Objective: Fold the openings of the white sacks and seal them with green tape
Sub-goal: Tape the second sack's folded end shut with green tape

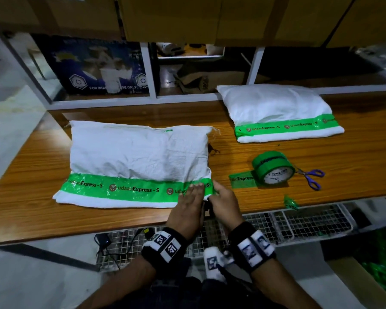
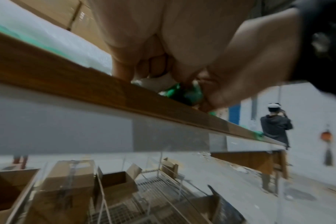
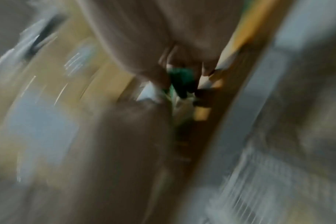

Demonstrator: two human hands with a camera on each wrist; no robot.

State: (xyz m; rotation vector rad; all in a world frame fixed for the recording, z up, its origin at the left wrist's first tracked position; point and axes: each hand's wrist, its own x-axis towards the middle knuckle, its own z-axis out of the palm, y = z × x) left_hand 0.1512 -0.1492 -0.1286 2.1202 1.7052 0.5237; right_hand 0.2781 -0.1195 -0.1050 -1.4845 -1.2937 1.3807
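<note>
Lying flat on the wood-grain table, the crinkled white sack is pressed by the left hand with straight fingers on its glossy green tape; the tape's end seems pinched by the right hand, fingertips hidden, the wrist view blurred

Purple-handled scissors right of centre on wooden table; blue printed carton upper left; cardboard boxes lower left.

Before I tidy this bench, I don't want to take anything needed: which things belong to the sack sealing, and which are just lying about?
Job: near sack, far sack, tape roll, scissors.
Lying about: crumpled tape scrap, black adapter.
</note>
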